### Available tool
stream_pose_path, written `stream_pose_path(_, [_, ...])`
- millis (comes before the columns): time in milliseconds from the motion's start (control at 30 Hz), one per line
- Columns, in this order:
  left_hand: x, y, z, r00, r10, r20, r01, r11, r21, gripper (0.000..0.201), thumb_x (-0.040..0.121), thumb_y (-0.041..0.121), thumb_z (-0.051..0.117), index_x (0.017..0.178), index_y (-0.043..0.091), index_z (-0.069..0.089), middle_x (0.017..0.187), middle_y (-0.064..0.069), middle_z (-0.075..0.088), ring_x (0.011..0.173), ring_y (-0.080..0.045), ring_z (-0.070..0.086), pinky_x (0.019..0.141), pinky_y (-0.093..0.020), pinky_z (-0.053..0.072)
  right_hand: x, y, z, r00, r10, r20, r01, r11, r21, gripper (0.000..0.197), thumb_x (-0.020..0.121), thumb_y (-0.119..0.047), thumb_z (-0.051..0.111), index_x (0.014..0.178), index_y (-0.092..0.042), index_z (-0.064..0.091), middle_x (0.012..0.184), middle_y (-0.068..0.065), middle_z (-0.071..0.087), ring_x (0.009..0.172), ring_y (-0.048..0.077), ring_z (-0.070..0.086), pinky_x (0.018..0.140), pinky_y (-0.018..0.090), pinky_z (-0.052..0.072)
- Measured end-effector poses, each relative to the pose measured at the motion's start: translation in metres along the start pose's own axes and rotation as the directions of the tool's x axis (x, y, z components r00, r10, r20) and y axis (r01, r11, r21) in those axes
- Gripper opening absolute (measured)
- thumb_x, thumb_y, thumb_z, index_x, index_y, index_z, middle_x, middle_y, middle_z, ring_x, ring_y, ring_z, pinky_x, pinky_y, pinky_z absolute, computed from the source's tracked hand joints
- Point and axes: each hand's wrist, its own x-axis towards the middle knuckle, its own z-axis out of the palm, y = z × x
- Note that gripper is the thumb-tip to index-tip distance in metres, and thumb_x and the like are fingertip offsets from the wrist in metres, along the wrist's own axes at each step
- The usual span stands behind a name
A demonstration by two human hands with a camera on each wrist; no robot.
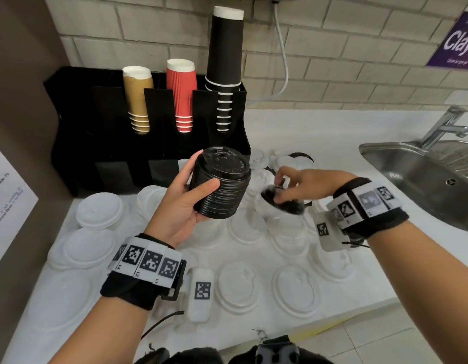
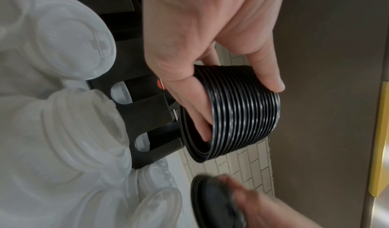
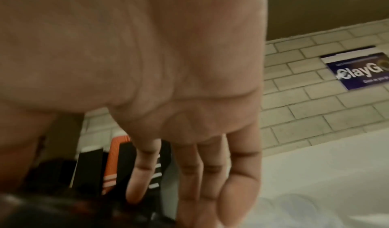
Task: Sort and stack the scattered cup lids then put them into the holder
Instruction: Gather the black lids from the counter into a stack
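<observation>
Your left hand (image 1: 184,203) grips a tall stack of round black plastic cup lids (image 1: 220,183), held clear above the white countertop (image 1: 319,132) in front of the black plastic cup-and-lid holder (image 1: 78,122); the thumb lies across the ribbed side facing you and the fingers curl round the far side, so the stack sits between them, tilted with its top toward the holder. In the left wrist view the stack (image 2: 235,113) shows its rims as thin bright rings, with the thumb tip on the outermost rims and the fingers (image 2: 197,115) wrapped along the opposite side. Your left forearm comes up from below with the palm turned inward. Just to the right of the stack, and a little lower, your right hand (image 1: 304,183) holds a single round black plastic lid (image 1: 283,200), blurred, with its open underside facing you; the fingertips sit on its near rim and upper edge, but the blur hides exactly how they close on it. That lid is near the stack and apart from it. The right wrist is bent with the hand reaching leftward, palm down. In the right wrist view the fingers (image 3: 210,173) extend side by side. Many translucent white plastic lids (image 1: 238,287) lie scattered over the countertop beneath both hands.
</observation>
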Motion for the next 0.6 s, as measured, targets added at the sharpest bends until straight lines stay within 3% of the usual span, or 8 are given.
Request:
stream_pose_path(67, [0.001, 0.0, 0.002, 1.0, -0.006, -0.005, 0.006, 1.0, 0.008, 0.062, 0.075, 0.022, 0.07, 0.131, 0.042, 0.053, 0.12, 0.009, 0.069, 0.112, -0.016, 0.066, 0.078, -0.041, 0.059, -0.006, -0.012, -0.008, 0.988, -0.108, -0.11, 0.129, 0.97, 0.205, 0.032, 0.086, -0.051, 0.06, 0.109, -0.035, 0.045, 0.099, -0.002, 0.061, 0.081, 0.01, 0.055, 0.07, 0.026, 0.042])
stream_pose_path(133, [0.001, 0.0, 0.004, 1.0, -0.01, -0.02, 0.01, 1.0, 0.021, 0.068, 0.074, 0.022, 0.071, 0.136, 0.039, 0.049, 0.122, 0.007, 0.068, 0.113, -0.017, 0.065, 0.084, -0.045, 0.058, -0.009, -0.024, -0.009, 0.945, -0.191, -0.266, 0.289, 0.87, 0.4, 0.022, 0.092, -0.043, 0.056, 0.111, -0.037, 0.046, 0.095, 0.001, 0.061, 0.083, 0.017, 0.057, 0.073, 0.03, 0.05])
stream_pose_path(200, [0.0, 0.0, 0.007, 0.999, -0.011, -0.047, 0.012, 1.0, 0.028, 0.073, 0.073, 0.023, 0.072, 0.139, 0.038, 0.048, 0.125, 0.005, 0.066, 0.115, -0.018, 0.065, 0.089, -0.049, 0.056, -0.011, -0.036, -0.007, 0.885, -0.243, -0.396, 0.424, 0.77, 0.476, 0.03, 0.095, -0.034, 0.055, 0.122, -0.04, 0.045, 0.103, 0.007, 0.06, 0.092, 0.023, 0.061, 0.081, 0.034, 0.055])
stream_pose_path(267, [-0.001, 0.0, 0.009, 0.998, -0.007, -0.069, 0.01, 0.999, 0.04, 0.076, 0.07, 0.024, 0.074, 0.14, 0.037, 0.047, 0.128, 0.005, 0.065, 0.116, -0.019, 0.064, 0.091, -0.051, 0.055, -0.015, -0.045, -0.004, 0.826, -0.317, -0.466, 0.535, 0.703, 0.47, 0.045, 0.09, -0.026, 0.062, 0.129, -0.042, 0.046, 0.108, 0.003, 0.057, 0.096, 0.02, 0.063, 0.085, 0.031, 0.055])
stream_pose_path(367, [-0.001, 0.0, 0.016, 0.994, 0.015, -0.106, -0.008, 0.998, 0.064, 0.08, 0.066, 0.027, 0.077, 0.14, 0.039, 0.048, 0.131, 0.005, 0.062, 0.118, -0.018, 0.062, 0.089, -0.049, 0.056, -0.018, -0.052, -0.001, 0.774, -0.428, -0.466, 0.614, 0.685, 0.391, 0.058, 0.082, -0.017, 0.072, 0.13, -0.041, 0.051, 0.109, -0.008, 0.057, 0.096, 0.013, 0.062, 0.086, 0.03, 0.054])
stream_pose_path(467, [0.0, -0.001, 0.022, 0.99, 0.04, -0.138, -0.028, 0.996, 0.09, 0.08, 0.064, 0.029, 0.08, 0.137, 0.04, 0.05, 0.134, 0.007, 0.059, 0.12, -0.016, 0.06, 0.085, -0.045, 0.057, -0.02, -0.055, -0.002, 0.763, -0.47, -0.444, 0.63, 0.695, 0.347, 0.06, 0.08, -0.01, 0.074, 0.131, -0.034, 0.053, 0.116, 0.0, 0.057, 0.104, 0.021, 0.06, 0.088, 0.039, 0.056])
stream_pose_path(600, [0.003, -0.003, 0.024, 0.991, 0.066, -0.119, -0.045, 0.985, 0.165, 0.076, 0.063, 0.031, 0.087, 0.129, 0.049, 0.055, 0.124, 0.014, 0.065, 0.115, -0.01, 0.063, 0.079, -0.038, 0.058, -0.02, -0.053, -0.011, 0.77, -0.494, -0.403, 0.622, 0.723, 0.301, 0.058, 0.08, -0.014, 0.076, 0.13, -0.034, 0.055, 0.115, -0.001, 0.06, 0.104, 0.02, 0.061, 0.088, 0.035, 0.056])
